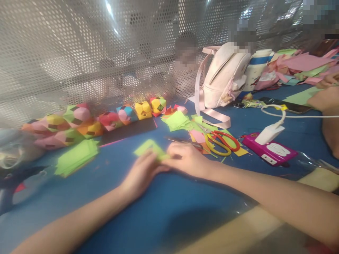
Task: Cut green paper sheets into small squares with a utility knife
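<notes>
A small lime-green paper [151,147] is held between my two hands over the blue table [127,208]. My left hand [141,171] is closed on its lower left part, blurred by motion. At the paper's right corner, my right hand [184,158] pinches with fingers bent. Beyond my right hand lie scissors [218,143] with yellow and red handles, on top of paper scraps. A stack of green paper sheets [76,158] rests to the left, and a looser green pile [177,121] lies behind my hands.
Folded paper balls [109,120] line the perforated metal panel [87,53]. To the right are a pale pink backpack [222,76], a magenta power strip [272,150] with a white plug, and a phone [286,105]. Another person's hand [327,97] shows at the right edge.
</notes>
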The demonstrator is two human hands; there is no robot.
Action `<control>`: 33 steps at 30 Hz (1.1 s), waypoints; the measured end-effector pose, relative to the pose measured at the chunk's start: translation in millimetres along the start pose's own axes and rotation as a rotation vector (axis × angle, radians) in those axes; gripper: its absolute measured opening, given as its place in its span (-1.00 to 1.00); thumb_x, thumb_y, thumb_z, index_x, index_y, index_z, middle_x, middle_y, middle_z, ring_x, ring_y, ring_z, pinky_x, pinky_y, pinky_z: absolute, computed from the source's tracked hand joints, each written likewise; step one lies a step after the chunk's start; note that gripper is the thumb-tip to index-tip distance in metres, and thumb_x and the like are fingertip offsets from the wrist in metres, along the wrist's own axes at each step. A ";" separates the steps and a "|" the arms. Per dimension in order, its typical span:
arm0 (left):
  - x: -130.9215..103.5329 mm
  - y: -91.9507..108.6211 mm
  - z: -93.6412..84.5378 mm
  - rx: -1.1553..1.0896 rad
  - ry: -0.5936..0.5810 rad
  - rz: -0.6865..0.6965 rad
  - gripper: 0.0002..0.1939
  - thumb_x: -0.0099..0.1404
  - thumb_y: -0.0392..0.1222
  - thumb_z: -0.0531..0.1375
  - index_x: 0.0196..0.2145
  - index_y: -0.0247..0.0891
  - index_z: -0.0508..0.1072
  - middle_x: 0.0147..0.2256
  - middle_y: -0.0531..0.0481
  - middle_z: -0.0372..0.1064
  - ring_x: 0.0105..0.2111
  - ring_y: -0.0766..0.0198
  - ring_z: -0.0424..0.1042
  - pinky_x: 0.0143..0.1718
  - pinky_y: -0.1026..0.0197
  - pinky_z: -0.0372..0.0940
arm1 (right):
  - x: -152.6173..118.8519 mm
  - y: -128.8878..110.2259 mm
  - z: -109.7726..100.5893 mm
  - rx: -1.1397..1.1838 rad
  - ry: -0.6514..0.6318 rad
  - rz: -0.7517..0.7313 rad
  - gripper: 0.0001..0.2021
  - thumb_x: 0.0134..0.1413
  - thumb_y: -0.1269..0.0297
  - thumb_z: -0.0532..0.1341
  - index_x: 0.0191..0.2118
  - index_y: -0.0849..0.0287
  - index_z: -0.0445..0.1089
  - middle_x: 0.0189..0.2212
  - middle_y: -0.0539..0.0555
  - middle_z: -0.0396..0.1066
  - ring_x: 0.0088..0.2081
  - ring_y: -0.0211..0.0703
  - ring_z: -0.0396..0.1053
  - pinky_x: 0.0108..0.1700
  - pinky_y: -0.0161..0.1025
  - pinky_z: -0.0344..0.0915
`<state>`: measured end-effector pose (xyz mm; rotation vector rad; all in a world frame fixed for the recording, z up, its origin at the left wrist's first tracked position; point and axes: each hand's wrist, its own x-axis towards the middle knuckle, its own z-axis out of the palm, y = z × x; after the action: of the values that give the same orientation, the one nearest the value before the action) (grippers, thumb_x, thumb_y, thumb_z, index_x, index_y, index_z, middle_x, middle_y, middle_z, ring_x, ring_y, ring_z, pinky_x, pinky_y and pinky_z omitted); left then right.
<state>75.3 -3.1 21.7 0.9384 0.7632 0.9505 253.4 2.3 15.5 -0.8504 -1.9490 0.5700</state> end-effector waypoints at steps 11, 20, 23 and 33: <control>-6.5 -8.4 3.9 0.326 -0.057 0.065 -0.66 0.15 -0.26 0.29 -0.10 -0.33 0.41 -0.33 -0.07 0.49 -0.40 0.22 0.47 -0.34 0.17 0.39 | 7.2 9.1 -4.1 0.437 0.161 0.641 -0.70 0.03 -0.02 0.16 -0.41 0.14 0.29 -0.49 -0.04 0.31 -0.45 -0.23 0.26 -0.41 -0.28 0.19; -4.9 -14.3 -12.3 0.481 -0.033 0.016 -0.65 0.16 0.03 0.30 -0.26 -0.32 0.44 -0.35 -0.05 0.43 -0.37 0.25 0.39 -0.29 0.21 0.30 | -0.8 0.1 2.5 0.192 0.145 0.429 -0.80 0.07 0.09 0.17 -0.37 0.13 0.30 -0.52 -0.02 0.40 -0.48 -0.22 0.33 -0.44 -0.29 0.23; -12.7 -12.9 -7.8 0.563 -0.103 0.067 -0.68 0.16 0.03 0.29 -0.39 -0.32 0.44 -0.42 -0.01 0.38 -0.42 0.31 0.32 -0.36 0.28 0.25 | 12.7 6.4 -8.5 0.191 0.148 0.494 -0.80 0.10 0.10 0.14 -0.37 0.13 0.30 -0.62 -0.07 0.33 -0.57 -0.26 0.29 -0.51 -0.30 0.22; -17.5 -5.9 -3.1 0.750 -0.517 0.035 -0.82 0.20 -0.11 0.21 -0.37 -0.30 0.46 -0.37 -0.01 0.41 -0.41 0.31 0.33 -0.36 0.30 0.24 | 99.1 32.1 38.5 -0.537 -0.553 -0.088 -0.48 0.15 0.10 0.21 0.14 0.32 0.30 0.24 0.33 0.18 0.26 0.11 0.12 0.20 -0.02 0.13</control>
<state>67.7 -19.6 17.4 1.7699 0.6543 0.3925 195.5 95.9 30.3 -0.9937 -2.7024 0.2347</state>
